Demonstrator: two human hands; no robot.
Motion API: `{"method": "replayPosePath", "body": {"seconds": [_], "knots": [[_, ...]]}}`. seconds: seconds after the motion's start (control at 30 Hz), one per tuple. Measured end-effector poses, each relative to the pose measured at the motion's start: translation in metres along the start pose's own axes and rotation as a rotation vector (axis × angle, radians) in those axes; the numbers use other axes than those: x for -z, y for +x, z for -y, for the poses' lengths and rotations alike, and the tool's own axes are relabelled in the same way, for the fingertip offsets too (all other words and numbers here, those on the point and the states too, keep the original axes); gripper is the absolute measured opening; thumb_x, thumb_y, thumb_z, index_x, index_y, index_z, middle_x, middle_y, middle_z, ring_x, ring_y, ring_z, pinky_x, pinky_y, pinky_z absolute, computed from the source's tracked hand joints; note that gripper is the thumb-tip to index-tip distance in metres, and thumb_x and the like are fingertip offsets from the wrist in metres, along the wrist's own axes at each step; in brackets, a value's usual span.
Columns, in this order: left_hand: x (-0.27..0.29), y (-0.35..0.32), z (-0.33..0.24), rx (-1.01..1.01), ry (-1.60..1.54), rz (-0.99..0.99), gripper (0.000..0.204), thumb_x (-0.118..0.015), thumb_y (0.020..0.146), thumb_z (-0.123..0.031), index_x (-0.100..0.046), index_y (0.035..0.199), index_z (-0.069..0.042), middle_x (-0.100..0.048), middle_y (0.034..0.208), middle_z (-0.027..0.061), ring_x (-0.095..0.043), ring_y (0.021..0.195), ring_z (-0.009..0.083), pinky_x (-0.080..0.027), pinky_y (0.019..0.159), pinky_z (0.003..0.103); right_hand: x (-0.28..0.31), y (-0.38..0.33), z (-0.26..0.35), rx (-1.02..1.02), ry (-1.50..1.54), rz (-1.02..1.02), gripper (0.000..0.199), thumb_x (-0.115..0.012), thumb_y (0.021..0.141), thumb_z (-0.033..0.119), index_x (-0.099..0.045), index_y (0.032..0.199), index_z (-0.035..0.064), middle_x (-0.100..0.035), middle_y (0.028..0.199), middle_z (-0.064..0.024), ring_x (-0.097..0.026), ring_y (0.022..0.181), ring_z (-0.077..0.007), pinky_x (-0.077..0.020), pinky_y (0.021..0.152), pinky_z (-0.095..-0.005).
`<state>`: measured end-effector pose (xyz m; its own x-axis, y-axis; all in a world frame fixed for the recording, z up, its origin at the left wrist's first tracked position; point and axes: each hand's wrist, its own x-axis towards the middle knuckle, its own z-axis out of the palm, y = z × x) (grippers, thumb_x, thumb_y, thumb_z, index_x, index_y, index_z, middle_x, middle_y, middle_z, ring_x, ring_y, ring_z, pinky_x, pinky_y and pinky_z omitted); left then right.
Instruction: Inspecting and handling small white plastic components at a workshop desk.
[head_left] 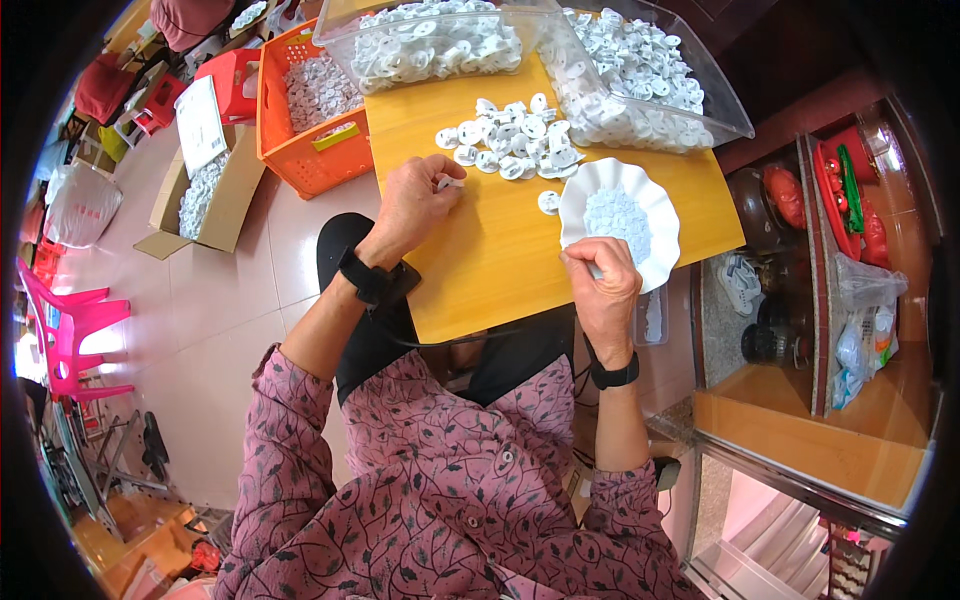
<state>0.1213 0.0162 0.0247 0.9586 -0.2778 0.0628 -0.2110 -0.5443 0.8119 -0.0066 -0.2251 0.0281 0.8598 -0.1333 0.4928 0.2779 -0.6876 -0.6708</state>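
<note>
Landmark: a white, wavy-rimmed dish on the right part of the yellow tabletop.
Dish fill: a loose bed of small pale-blue pieces.
Left hand: I see this hand well to the left of the dish, thumb and fingers closed around a small white plastic part, its end showing.
Right hand: this one sits over the dish's near rim, thumb and forefinger pinched together; I cannot tell whether anything is between them.
Heap: white round plastic fittings piled beyond the dish and to its left.
Stray: one single fitting just beside the dish's left edge.
Clear bins: one beyond the dish to the left, another straight beyond it, both loaded with similar white fittings.
Floor side: orange crate, then cardboard box, both well left of the dish, each with white pieces inside.
</note>
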Motion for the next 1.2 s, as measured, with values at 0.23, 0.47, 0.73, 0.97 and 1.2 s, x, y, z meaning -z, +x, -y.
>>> {"method": "replayPosePath", "body": {"seconds": [0.23,0.47,0.73,0.97,1.2], "knots": [[-0.004,-0.012,0.003,-0.010,-0.035,0.033,0.018,-0.068,0.088,-0.006,-0.068,0.105,0.001,-0.063,0.082,0.0045,-0.061,0.068,0.0099,-0.052,0.062,0.024,-0.004,-0.012,0.013,0.251,-0.243,-0.041,0.017,-0.067,0.075,-0.007,-0.067,0.086,0.0055,-0.067,0.089,-0.0059,-0.061,0.083,-0.0265,-0.0461,0.074,-0.0385],[-0.015,-0.028,-0.002,-0.082,-0.040,0.030,0.021,-0.069,0.091,-0.010,-0.068,0.108,0.001,-0.065,0.081,0.0047,-0.062,0.069,0.0098,-0.053,0.064,0.024,-0.022,-0.033,0.024,0.226,-0.180,0.078,0.017,-0.067,0.079,-0.005,-0.069,0.093,0.0041,-0.068,0.094,-0.0076,-0.062,0.084,-0.0276,-0.0482,0.077,-0.0398],[-0.013,-0.038,0.000,-0.015,-0.069,0.068,0.026,-0.069,0.093,-0.015,-0.068,0.113,0.002,-0.067,0.086,0.0069,-0.064,0.071,0.0110,-0.054,0.064,0.025,-0.019,-0.035,0.024,-0.022,-0.024,0.013,0.016,-0.067,0.084,-0.005,-0.068,0.099,0.0000,-0.069,0.098,-0.0134,-0.065,0.083,-0.0311,-0.0524,0.076,-0.0403],[-0.009,-0.046,-0.010,-0.062,-0.007,0.050,0.029,-0.071,0.091,-0.015,-0.068,0.113,0.003,-0.065,0.089,0.0091,-0.064,0.071,0.0121,-0.053,0.065,0.025,-0.020,-0.036,0.010,0.047,-0.232,-0.072,0.022,-0.064,0.085,-0.007,-0.066,0.106,-0.0016,-0.065,0.101,-0.0138,-0.063,0.093,-0.0321,-0.0516,0.082,-0.0419],[-0.005,-0.054,-0.012,-0.044,-0.048,0.061,0.030,-0.072,0.090,-0.015,-0.068,0.114,0.002,-0.065,0.091,0.0087,-0.063,0.074,0.0118,-0.053,0.069,0.025,-0.020,-0.028,0.013,0.115,-0.480,0.064,0.028,-0.063,0.084,-0.004,-0.065,0.112,-0.0043,-0.059,0.107,-0.0132,-0.057,0.096,-0.0311,-0.0473,0.085,-0.0423]]}}
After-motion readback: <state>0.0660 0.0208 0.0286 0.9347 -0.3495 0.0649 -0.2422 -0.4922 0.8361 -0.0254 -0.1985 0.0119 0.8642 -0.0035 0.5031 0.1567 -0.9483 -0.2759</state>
